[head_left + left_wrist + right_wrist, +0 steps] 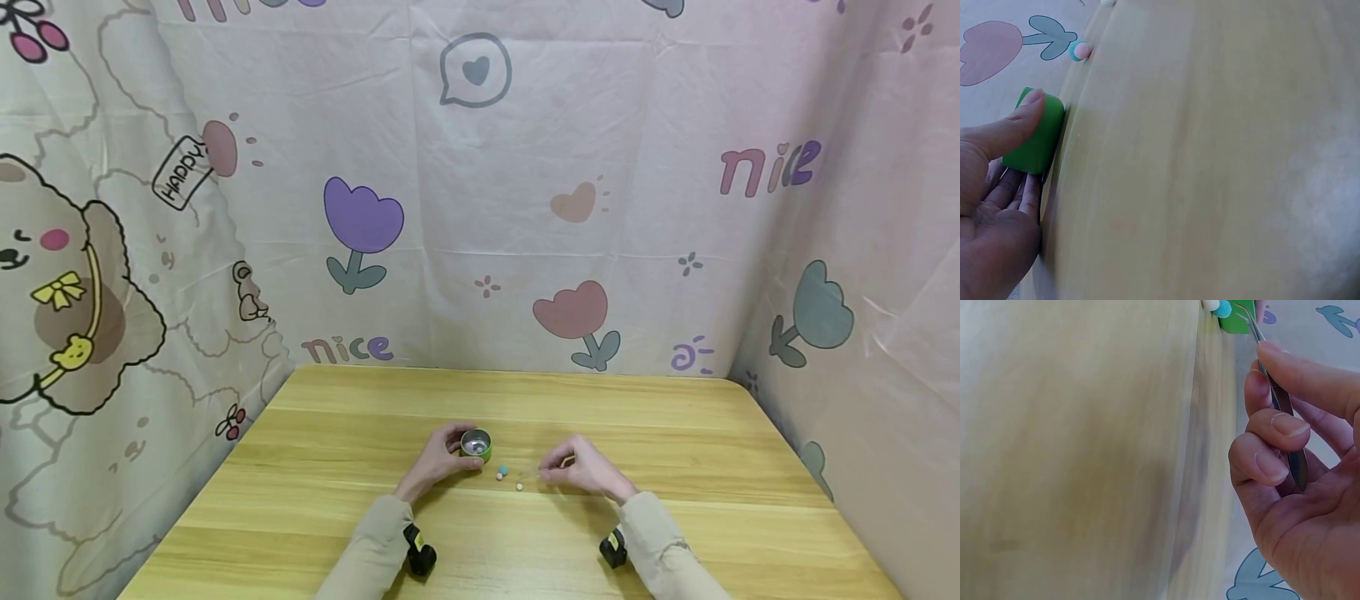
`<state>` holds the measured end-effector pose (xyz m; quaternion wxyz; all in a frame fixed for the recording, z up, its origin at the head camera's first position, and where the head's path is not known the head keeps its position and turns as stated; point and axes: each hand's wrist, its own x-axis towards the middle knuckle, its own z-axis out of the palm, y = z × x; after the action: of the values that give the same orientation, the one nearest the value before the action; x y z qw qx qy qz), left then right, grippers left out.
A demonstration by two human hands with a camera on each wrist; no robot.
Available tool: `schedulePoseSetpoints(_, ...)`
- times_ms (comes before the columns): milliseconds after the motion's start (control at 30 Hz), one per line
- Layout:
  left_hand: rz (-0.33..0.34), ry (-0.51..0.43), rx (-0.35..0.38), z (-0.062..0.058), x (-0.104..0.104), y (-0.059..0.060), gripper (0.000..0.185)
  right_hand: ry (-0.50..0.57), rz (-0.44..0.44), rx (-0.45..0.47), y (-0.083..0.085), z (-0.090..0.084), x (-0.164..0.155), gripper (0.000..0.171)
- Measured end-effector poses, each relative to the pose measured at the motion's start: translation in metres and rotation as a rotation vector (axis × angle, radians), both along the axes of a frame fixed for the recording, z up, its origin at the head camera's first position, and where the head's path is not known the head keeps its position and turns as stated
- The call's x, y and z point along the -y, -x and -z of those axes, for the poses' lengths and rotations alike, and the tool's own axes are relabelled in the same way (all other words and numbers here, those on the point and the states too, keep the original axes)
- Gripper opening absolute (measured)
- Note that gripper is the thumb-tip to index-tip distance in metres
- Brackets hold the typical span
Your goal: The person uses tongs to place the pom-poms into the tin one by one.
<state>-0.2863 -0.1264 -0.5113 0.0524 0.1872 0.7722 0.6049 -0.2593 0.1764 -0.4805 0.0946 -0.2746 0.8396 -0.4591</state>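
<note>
My left hand (441, 460) grips a small open-topped green tin (487, 457) with a silvery inside, standing on the table. In the left wrist view the thumb lies along the green wall (1052, 134), with the fingers behind and below it. My right hand (1310, 444) holds metal tweezers (1281, 400), their thin bent tips apart and pointing toward the tin. Between the hands lie a blue ball (503, 471), a pink ball (499, 477) right beside it, and a pale ball (519, 487) nearer the right hand.
The wood-grain table (315, 467) reaches back to a printed cloth (480, 183) hung behind it and along both sides. Black wrist devices (420, 557) sit at both sleeve cuffs.
</note>
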Motion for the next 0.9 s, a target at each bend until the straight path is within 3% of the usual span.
schedulePoseSetpoints(467,0.005,-0.007,0.006,0.0004,-0.0003,0.0004,0.068,-0.006,-0.021,0.057,-0.0016,-0.0001,0.0007,0.012)
schedulePoseSetpoints(900,0.014,-0.005,-0.007,0.0013,0.0,0.001,0.068,-0.054,-0.025,0.021,-0.0004,0.0008,0.002,0.011)
